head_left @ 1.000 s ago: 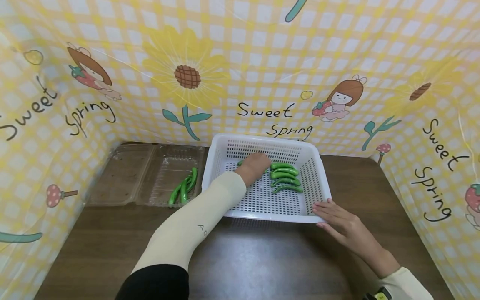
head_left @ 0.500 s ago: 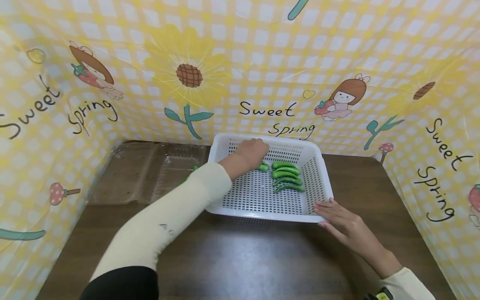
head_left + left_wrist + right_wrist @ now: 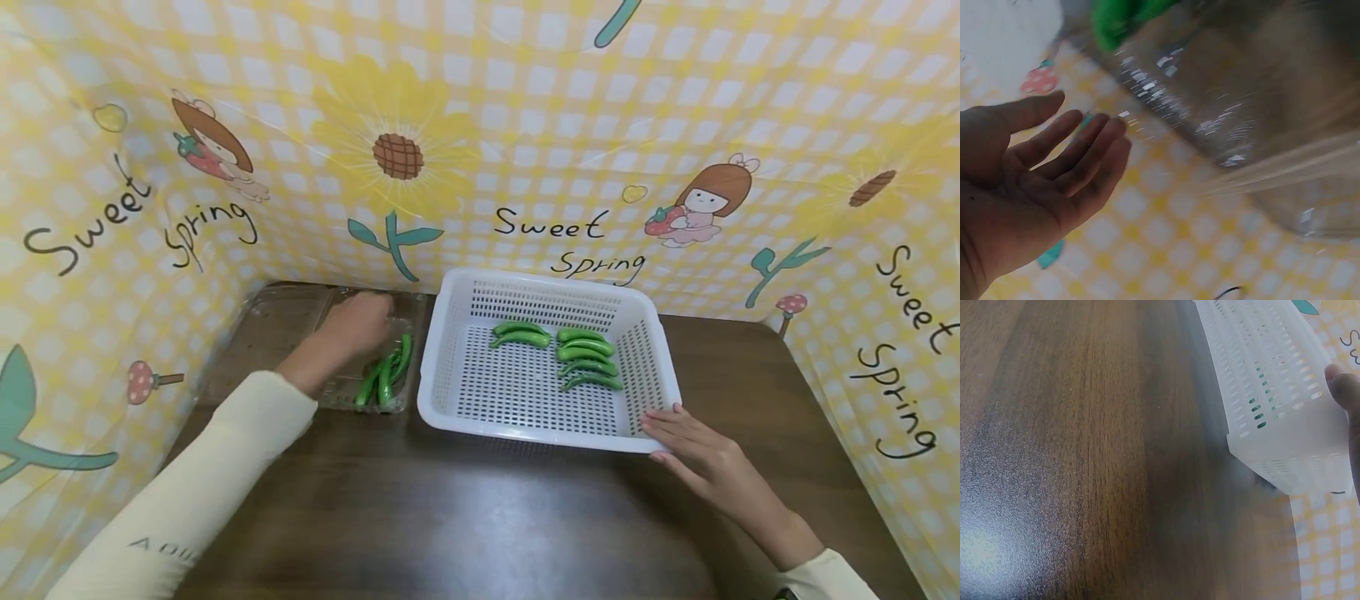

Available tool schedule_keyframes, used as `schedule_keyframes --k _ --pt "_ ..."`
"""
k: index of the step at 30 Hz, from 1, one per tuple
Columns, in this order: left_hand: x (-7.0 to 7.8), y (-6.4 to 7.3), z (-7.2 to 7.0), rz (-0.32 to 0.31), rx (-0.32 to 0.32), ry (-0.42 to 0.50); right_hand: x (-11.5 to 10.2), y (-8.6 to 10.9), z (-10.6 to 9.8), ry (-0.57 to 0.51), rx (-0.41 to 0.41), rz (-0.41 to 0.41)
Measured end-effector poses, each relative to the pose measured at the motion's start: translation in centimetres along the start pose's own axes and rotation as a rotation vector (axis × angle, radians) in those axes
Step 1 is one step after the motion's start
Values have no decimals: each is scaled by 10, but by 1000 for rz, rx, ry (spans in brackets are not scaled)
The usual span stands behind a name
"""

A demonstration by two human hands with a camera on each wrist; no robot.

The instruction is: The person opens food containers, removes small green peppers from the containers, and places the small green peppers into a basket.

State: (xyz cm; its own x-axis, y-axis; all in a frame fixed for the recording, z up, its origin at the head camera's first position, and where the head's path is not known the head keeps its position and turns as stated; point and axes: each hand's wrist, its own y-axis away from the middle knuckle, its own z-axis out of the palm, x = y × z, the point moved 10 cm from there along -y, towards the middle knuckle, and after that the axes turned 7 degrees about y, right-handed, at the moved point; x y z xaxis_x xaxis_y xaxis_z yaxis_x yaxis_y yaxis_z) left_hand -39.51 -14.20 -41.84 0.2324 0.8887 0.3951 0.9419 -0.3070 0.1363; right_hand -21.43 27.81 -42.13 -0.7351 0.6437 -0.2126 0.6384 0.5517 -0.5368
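Note:
My left hand (image 3: 356, 325) hovers over the clear plastic container (image 3: 341, 404), its fingers loosely bent with nothing in them, as the left wrist view shows. Beside it in that container lie several green chili peppers (image 3: 386, 379); one pepper (image 3: 1113, 25) shows blurred at the top of the left wrist view. My right hand (image 3: 705, 454) holds the near right corner of the white perforated basket (image 3: 480, 427), fingers over the rim and thumb outside. Inside the basket, two green peppers (image 3: 521, 338) lie side by side at the left, and several more (image 3: 587, 354) form a column to their right.
The container's open lid (image 3: 262, 333) lies flat at its left. Both stand on a dark wooden table (image 3: 480, 517), close to the back edge. A yellow checked cloth (image 3: 480, 150) walls in the back and sides.
My left hand has let go of a pepper in the basket's left row and moved left over the plastic container. The right hand stays on the basket's corner. The head view has shifted slightly.

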Motion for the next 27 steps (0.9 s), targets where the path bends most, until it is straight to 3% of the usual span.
schedule_keyframes --k 3,6,13,18,27 --pt "-18 17 21 -53 -97 43 -1 0 -2 -11 1 -3" --pt "-25 28 35 -88 -134 81 -2 0 -3 -18 9 -13" --pt "-27 33 50 -158 -54 130 -5 1 -1 -19 39 -33" --pt "-24 31 65 -222 -63 139 -5 2 0 -18 40 -30" --pt "-16 27 63 -196 -35 63 -1 2 -1 -8 11 2"
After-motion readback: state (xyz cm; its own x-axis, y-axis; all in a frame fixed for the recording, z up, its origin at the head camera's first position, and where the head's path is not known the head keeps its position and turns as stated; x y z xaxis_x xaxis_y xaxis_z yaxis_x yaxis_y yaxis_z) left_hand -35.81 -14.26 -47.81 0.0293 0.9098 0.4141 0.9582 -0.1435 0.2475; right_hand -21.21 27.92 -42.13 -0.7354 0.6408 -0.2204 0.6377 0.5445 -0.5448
